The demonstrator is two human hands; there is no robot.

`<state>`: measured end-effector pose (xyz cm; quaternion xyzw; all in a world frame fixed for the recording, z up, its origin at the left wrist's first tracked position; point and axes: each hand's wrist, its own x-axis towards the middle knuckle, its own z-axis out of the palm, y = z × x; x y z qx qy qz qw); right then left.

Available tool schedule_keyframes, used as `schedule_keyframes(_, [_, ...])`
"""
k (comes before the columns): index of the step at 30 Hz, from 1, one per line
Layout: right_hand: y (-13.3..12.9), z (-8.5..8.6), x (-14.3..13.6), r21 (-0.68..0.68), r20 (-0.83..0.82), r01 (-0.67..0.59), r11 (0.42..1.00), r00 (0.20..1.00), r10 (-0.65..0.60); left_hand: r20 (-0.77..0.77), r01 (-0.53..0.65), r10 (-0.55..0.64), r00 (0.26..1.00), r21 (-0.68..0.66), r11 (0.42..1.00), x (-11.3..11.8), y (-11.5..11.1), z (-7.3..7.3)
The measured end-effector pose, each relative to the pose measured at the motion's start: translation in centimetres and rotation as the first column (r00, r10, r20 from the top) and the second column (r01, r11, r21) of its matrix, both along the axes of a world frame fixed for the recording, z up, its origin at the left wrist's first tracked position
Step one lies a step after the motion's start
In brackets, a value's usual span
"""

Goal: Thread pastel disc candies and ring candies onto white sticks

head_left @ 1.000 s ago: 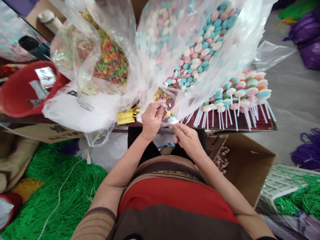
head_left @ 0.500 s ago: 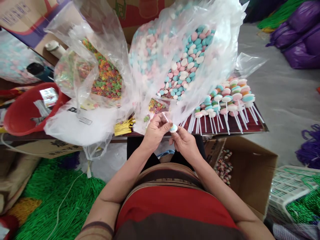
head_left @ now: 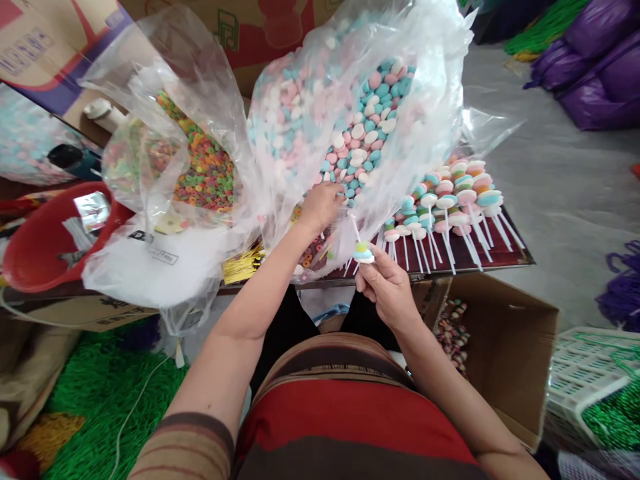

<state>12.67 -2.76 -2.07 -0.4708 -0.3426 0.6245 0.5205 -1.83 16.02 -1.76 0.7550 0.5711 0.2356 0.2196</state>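
My right hand (head_left: 389,285) pinches a candy skewer (head_left: 363,252), with white, blue and yellow-green sweets threaded low on a white stick that points up. My left hand (head_left: 324,205) reaches to the front of a big clear bag (head_left: 435,100) of pink, blue and white button-shaped candies (head_left: 357,157). Its fingers are bent together at the lowest candies, and whatever is between the fingertips is hidden. Below that hand, ring-shaped gummies (head_left: 309,257) lie at the table edge. To the right, finished-looking candy skewers (head_left: 450,200) are piled with their sticks toward me.
Another clear bag (head_left: 205,167) holds colourful ring gummies. A red bowl (head_left: 30,260) stands at the left, and yellow twist ties (head_left: 243,265) lie at the front edge. Below right are an open cardboard box (head_left: 515,347) and a white basket (head_left: 575,373). Green strands (head_left: 110,393) cover the floor at left.
My left hand has let go of the skewer and moved up and away to the candies in the big bag. The right hand keeps the skewer and has shifted slightly right.
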Motion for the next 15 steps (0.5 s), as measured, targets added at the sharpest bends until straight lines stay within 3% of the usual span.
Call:
schedule_keyframes(2, [-0.2, -0.1, 0.0, -0.019, 0.011, -0.001, 1.000, 1.000, 0.001, -0.188, 0.030, -0.036, 0.982, -0.032, 0.999, 1.1, 0.8, -0.5])
schedule_keyframes(5, [-0.4, -0.5, 0.4, -0.029, 0.024, 0.003, 1.000, 1.000, -0.002, -0.282, 0.049, -0.063, 0.957, -0.056, 0.997, 1.3, 1.0, -1.2])
schedule_keyframes(8, [-0.4, -0.9, 0.8, -0.028, 0.032, -0.001, 1.000, 0.999, 0.002, -0.174, 0.016, -0.020, 0.985, -0.021, 1.000, 0.2, 0.9, -1.6])
schedule_keyframes(12, [-0.5, -1.2, 0.5, -0.036, 0.024, -0.021, 0.999, 0.999, 0.021, 0.048, -0.174, 0.174, 0.984, -0.015, 0.985, -0.8, 1.6, -1.8])
schedule_keyframes(15, [-0.6, -1.1, 0.1, -0.032, 0.013, -0.042, 0.999, 0.999, 0.043, 0.004, -0.159, 0.159, 0.987, 0.018, 0.987, -0.1, 2.2, -1.9])
